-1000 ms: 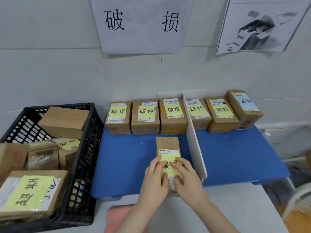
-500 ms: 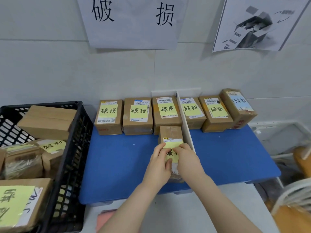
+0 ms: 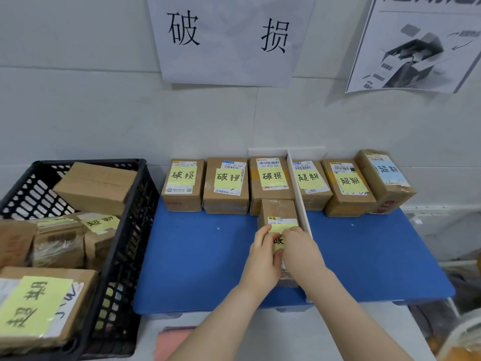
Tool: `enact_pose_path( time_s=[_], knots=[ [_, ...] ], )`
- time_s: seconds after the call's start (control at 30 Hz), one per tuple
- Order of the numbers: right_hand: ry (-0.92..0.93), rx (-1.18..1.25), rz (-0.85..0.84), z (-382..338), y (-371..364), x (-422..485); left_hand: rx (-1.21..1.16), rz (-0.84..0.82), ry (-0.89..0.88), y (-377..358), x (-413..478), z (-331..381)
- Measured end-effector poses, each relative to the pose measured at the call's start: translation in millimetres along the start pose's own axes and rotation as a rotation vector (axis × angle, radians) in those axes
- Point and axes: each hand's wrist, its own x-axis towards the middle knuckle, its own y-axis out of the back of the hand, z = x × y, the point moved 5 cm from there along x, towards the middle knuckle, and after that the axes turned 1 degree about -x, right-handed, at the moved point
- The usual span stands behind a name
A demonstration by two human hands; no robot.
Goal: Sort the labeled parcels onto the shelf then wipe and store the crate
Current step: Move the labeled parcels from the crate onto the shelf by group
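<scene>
— Forward again: the parcel (image 3: 279, 213) has slid up the blue shelf (image 3: 203, 261) since a second ago, and its far end now touches the third box (image 3: 270, 182) of the back row.

— Who has hold of it?

— Both hands. The left hand (image 3: 261, 259) curls over its near left side, thumb on the yellow note; the right hand (image 3: 303, 250) lies closed over the near right part, fingers on that same note.

— And around it?

— It runs just beside the white divider (image 3: 299, 201), on the left. Three boxes marked 超期 stand right of the divider. The black crate (image 3: 122, 246), well to the left, holds more parcels. A sheet reading 破损 (image 3: 229, 35) hangs on the wall.
</scene>
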Motion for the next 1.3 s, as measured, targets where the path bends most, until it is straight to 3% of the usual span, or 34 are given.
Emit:
enact_pose_path(
  time_s=[0.23, 0.37, 0.47, 0.57, 0.77, 0.83, 0.9, 1.03, 1.13, 1.3],
  knots=[
    [-0.012, 0.008, 0.073, 2.9, 1.7, -7.3, 0.039, -0.042, 0.054, 8.0, -6.0, 18.3],
    [0.102, 0.13, 0.193, -26.1, 11.7, -14.4, -0.088, 0.049, 0.113, 65.9, -30.8, 23.2],
    [0.273, 0.406, 0.24, -78.9, 6.8, -18.7, -0.068, 0.268, 0.014, 143.1, -71.8, 25.8],
    [0.479, 0.554, 0.181, -151.7, -4.8, -31.5, 0.015, 0.557, -0.01, 225.6, -128.2, 7.1],
    [0.891, 0.633, 0.027, -287.7, -25.3, -75.7, 0.285, 1.071, 0.25, 311.9, -256.5, -64.0],
    [0.978, 0.629, -0.029, -323.0, -30.5, -80.4, 0.348, 1.079, 0.307, 303.5, -269.2, -82.6],
    [1.016, 0.606, -0.122, -349.8, -38.0, -77.1, 0.432, 0.985, 0.305, 287.7, -264.2, -95.5],
    [1.073, 0.528, -0.275, -375.5, -52.4, -68.7, 0.424, 0.905, 0.457, 278.5, -254.4, -112.8],
    [1.096, 0.506, -0.266, -378.6, -51.9, -65.9, 0.497, 0.88, 0.56, 281.0, -252.1, -120.4],
    [1.086, 0.55, -0.218, -373.4, -44.2, -70.2, 0.538, 0.851, 0.584, 277.9, -242.5, -123.4]
  ],
)
